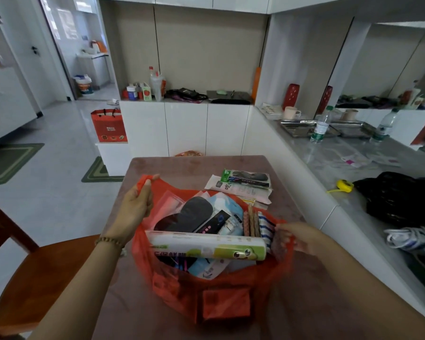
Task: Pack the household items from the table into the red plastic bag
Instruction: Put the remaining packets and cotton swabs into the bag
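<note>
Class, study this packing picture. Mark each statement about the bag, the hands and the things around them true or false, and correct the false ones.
1. The left hand and the right hand each grip a handle of the red bag. True.
2. The bag is empty. False: it holds many items, with a long box lying across its mouth.
3. Some packets lie on the table beyond the bag. True.
4. The bead bracelet is on the right wrist. False: it is on the left wrist.
5. The yellow tape measure lies in the bag. False: it lies on the counter to the right.
</note>
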{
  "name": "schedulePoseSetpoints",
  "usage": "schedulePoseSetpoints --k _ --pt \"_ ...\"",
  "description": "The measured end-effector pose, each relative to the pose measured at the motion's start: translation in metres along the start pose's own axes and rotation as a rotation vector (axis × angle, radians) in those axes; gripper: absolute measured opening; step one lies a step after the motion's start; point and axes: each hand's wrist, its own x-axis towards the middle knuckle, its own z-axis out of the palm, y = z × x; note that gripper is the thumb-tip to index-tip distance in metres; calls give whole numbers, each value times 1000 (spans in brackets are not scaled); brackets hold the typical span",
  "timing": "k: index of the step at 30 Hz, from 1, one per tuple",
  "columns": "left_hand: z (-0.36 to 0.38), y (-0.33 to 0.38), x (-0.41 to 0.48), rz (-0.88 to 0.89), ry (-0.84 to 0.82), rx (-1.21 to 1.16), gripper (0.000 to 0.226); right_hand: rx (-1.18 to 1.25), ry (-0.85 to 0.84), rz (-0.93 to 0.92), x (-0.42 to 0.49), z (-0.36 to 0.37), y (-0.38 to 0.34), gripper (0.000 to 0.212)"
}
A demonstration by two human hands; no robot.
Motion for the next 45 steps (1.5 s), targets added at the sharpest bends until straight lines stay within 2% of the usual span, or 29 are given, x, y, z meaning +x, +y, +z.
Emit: schedulePoseSetpoints --k 3,6,13,19,21,24,29,32,35,37,39,40,42,45 --pt "4 9 1 -3 5 -63 37 258 -204 -109 -26 -1 -55 31" --pt "12 29 5 9 -8 -147 36 230 -349 -272 -69 10 -115 30" --pt "25 85 17 79 -26 -210 31 114 -265 -483 -101 26 -186 28" --pt "40 79 24 70 -198 -147 30 31 -320 -527 -79 27 -175 30" --pt "45 77 24 75 -283 -71 32 -8 -383 -539 -69 32 -170 29" --pt "48 82 29 127 -377 181 39 -166 -451 -578 -58 40 -174 19" --pt "36 83 60 181 -357 460 37 -542 -264 -725 -32 27 -186 27" --pt "32 76 88 140 -376 665 59 -671 -244 -638 -2 9 -187 26" --pt "44 70 111 43 -369 912 55 -771 -215 -597 34 -5 -181 47" --pt "55 71 130 21 -260 1014 64 -590 -319 -581 57 -16 -177 61" --pt "63 68 155 35 -76 1151 72 -253 -517 -505 82 -31 -175 66" --pt "67 66 170 52 9 1223 74 -127 -565 -473 96 -40 -174 67" --pt "80 57 201 88 52 1233 77 -16 -518 -436 124 -52 -172 72" --pt "116 28 244 43 -143 1078 71 118 -315 -348 180 -63 -158 86"
